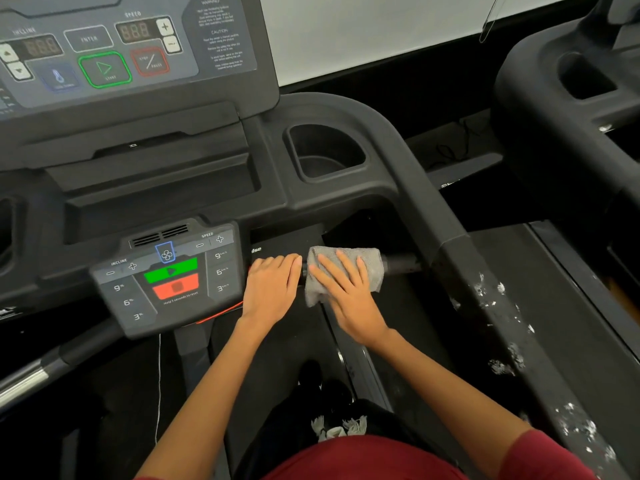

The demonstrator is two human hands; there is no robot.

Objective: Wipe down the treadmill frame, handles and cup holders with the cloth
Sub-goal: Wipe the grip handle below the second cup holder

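well, at the far left a bare metal handle (24, 381) with a dark grip slants up toward the lower control panel (166, 275), a matte grey plastic wedge with one green button, one red button below it, a blue fan icon and six preset keys. above it tilts the upper console (121, 46), smooth and glossy, with two dim number displays. just right of the lower panel the left hand (272, 289) lies palm down, fingers together and curled over the black crossbar (403, 263). touching beside it, the right hand (343, 292) rests flat with fingers spread, pressing the grey terry cloth (346, 271), which drapes over that same bar. behind sits one deep, rounded cup holder (325, 152). further right the thick black side rail (485, 278) runs diagonally, flecked with white scuffs. a second machine (568, 84) stands beyond, under a pale wall (381, 26).
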